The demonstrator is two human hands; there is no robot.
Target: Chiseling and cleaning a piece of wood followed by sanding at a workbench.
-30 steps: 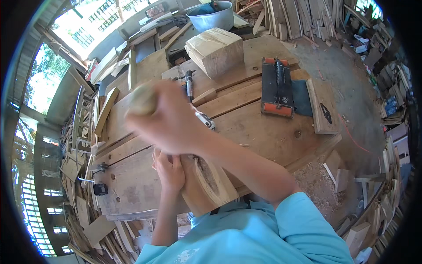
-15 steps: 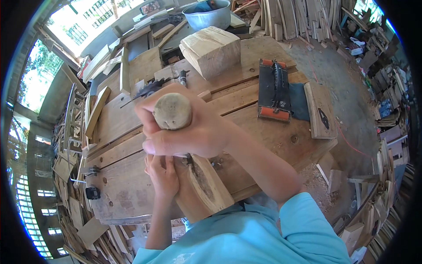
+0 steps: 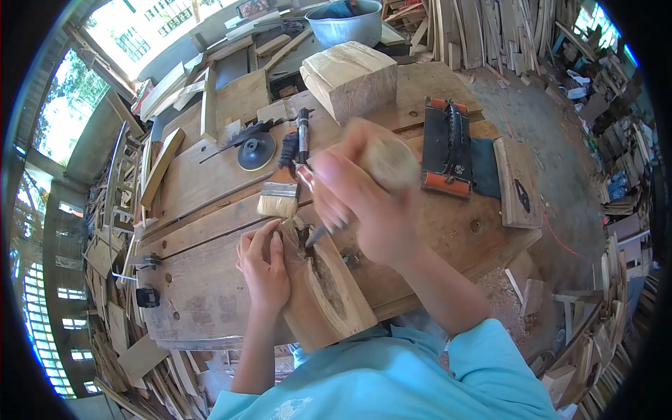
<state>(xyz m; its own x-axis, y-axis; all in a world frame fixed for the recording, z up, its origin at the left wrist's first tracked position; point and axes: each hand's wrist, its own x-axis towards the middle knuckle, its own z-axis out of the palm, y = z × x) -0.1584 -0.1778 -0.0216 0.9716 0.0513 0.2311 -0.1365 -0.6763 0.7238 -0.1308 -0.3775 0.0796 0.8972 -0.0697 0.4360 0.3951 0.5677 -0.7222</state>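
We are bracing a flat, brown wooden board (image 3: 299, 315), marked with a long, rough, dark hollow, and it is lying at the near edge of a wide wooden workbench (image 3: 203, 294). Our left hand (image 3: 264, 273) is touching the board's left edge; its fingers are bending close together, the thumb standing a little apart, and we are not able to tell whether they are pinching the wood. Our right hand (image 3: 367, 210) is hovering over the board's far right side, its blurred fingers wrapping around a pale, round-ended wooden handle (image 3: 392, 164), while a dark metal blade (image 3: 318, 235) below it is pointing into the far end of the board's hollow. Just beyond the board, a pale-bristled flat paintbrush (image 3: 278, 199) is lying; beyond and to the board's left, a round black disc (image 3: 256, 151) is resting. Well beyond the board, a chunky pale wood block (image 3: 350, 80) is sitting.
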